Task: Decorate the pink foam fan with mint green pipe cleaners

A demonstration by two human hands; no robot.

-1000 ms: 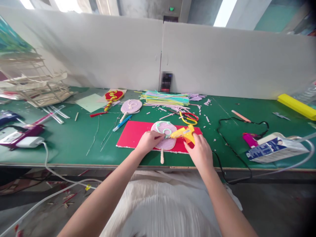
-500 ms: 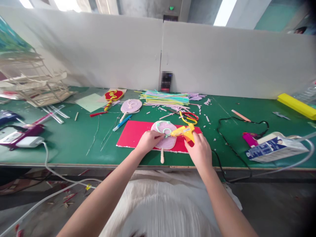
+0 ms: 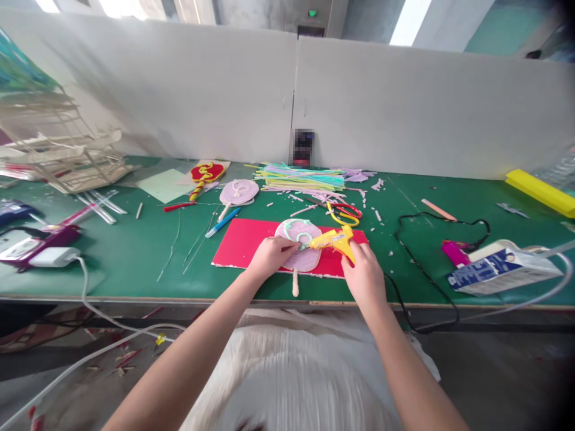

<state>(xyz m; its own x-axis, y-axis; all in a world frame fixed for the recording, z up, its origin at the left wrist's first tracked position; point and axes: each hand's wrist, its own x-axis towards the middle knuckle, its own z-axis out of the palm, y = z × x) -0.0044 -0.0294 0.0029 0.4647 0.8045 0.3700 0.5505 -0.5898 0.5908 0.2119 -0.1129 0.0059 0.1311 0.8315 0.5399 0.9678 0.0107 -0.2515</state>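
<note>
Partly, the left hand (image 3: 268,258) hid the near-left part of the round lilac ridged disc with a pale stick handle (image 3: 309,260), which lay on the flat red rectangular board (image 3: 238,245). Its fingertips met at the curled mint-green strip (image 3: 305,238) on the disc; whether they pinched anything was too small to tell. The right hand (image 3: 366,275) gripped the yellow plastic glue gun (image 3: 332,238), covering part of its handle, the nozzle reaching the strip. Compared with half a second earlier, the right fingers had shifted slightly rightward, while the gun and left hand stayed nearly put. Red-and-yellow-handled scissors (image 3: 345,214) lay just beyond the board, a blue pen (image 3: 222,223) beside its far-left corner, and pastel stems (image 3: 300,178) farther off. A dark upright object (image 3: 302,148) was blurred by pixelation.
</note>
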